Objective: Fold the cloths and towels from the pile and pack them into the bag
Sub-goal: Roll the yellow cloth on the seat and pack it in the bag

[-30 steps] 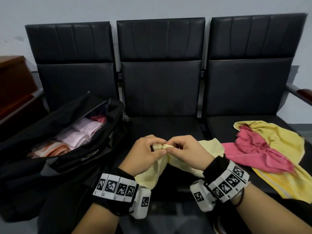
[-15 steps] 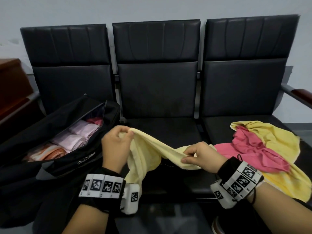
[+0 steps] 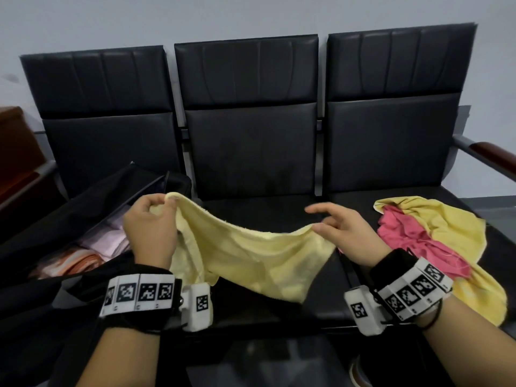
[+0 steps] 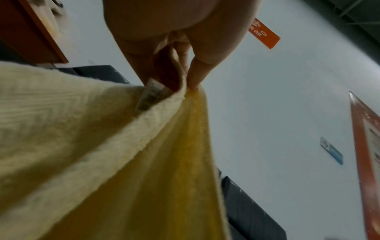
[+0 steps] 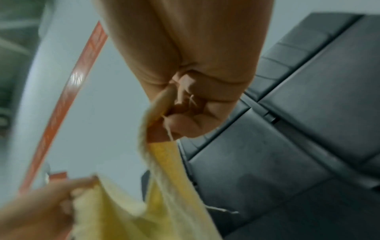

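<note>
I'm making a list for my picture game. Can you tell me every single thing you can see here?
pale yellow cloth: 1, pale yellow, stretched between both hands over the middle seat
pile cloths: 2, pink on yellow, right seat
bag: 1, black, open, left seat
folded towels: several, pink and orange, inside bag
seats: 3, black, in a row
wrist bands: 2, black-and-white markers
hands: left hand and right hand each pinch the cloth's top edge
</note>
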Demonstrator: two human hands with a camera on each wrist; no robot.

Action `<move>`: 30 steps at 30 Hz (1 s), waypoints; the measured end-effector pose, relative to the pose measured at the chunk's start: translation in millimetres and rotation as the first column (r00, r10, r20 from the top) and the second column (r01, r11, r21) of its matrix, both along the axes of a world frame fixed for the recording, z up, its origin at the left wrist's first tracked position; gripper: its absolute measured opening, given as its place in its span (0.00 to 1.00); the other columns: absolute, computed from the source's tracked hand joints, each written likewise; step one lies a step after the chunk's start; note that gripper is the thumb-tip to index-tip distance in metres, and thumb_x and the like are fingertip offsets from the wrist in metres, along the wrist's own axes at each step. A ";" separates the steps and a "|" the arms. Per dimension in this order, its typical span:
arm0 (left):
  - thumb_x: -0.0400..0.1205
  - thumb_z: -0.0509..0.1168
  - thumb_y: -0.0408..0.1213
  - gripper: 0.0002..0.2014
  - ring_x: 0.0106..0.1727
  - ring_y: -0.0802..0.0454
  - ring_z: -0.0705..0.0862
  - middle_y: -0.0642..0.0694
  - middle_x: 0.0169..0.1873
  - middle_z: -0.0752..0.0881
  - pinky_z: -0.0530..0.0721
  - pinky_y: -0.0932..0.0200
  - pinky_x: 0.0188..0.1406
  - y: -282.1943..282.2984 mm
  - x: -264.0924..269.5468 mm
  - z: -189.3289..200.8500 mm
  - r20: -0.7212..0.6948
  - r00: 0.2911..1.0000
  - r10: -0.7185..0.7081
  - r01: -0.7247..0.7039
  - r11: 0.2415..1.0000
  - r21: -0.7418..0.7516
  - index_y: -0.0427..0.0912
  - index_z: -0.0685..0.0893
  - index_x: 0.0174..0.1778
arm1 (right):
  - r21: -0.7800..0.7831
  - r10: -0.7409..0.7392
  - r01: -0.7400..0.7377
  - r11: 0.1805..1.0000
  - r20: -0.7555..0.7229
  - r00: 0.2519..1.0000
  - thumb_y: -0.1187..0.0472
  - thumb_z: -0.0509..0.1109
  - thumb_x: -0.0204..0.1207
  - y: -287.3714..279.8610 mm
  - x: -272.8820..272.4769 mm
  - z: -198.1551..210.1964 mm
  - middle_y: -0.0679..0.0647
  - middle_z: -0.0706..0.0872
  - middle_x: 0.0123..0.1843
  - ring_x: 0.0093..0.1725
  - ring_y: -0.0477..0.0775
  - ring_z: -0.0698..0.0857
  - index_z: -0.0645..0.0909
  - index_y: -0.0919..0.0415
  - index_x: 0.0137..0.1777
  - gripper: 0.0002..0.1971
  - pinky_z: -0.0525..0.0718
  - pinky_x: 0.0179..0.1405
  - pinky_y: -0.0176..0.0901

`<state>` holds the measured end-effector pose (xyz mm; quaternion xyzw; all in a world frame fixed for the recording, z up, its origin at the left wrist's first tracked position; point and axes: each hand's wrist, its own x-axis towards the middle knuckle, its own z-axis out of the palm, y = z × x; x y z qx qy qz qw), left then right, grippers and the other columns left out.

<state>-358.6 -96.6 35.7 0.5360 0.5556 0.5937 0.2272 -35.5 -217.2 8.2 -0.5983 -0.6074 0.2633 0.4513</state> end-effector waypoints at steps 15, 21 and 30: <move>0.81 0.71 0.27 0.12 0.44 0.50 0.90 0.45 0.43 0.91 0.89 0.60 0.41 -37.8 57.9 -15.4 -0.090 0.731 -0.676 0.652 0.732 -0.197 0.49 0.87 0.54 | 0.006 0.211 -0.211 0.977 0.062 0.976 0.62 0.74 0.78 7.5 -73.3 23.4 0.50 0.89 0.35 0.34 0.45 0.87 0.90 0.52 0.44 0.05 0.86 0.39 0.43; 0.79 0.75 0.28 0.08 0.42 0.52 0.91 0.45 0.41 0.92 0.89 0.61 0.39 -48.8 55.9 -16.5 0.027 0.721 -0.692 0.685 0.706 -0.180 0.45 0.90 0.48 | 0.137 0.123 -0.128 0.982 0.048 0.991 0.50 0.76 0.74 15.4 -90.2 16.6 0.46 0.86 0.40 0.41 0.46 0.85 0.87 0.43 0.37 0.05 0.86 0.43 0.45; 0.80 0.73 0.31 0.08 0.45 0.48 0.91 0.48 0.43 0.93 0.91 0.53 0.47 -53.7 48.8 -15.1 -0.001 0.700 -0.714 0.700 0.687 -0.194 0.50 0.92 0.46 | 0.123 0.025 -0.039 0.992 0.109 0.994 0.45 0.74 0.75 20.2 -97.4 2.7 0.49 0.83 0.29 0.29 0.42 0.79 0.84 0.46 0.36 0.10 0.79 0.31 0.40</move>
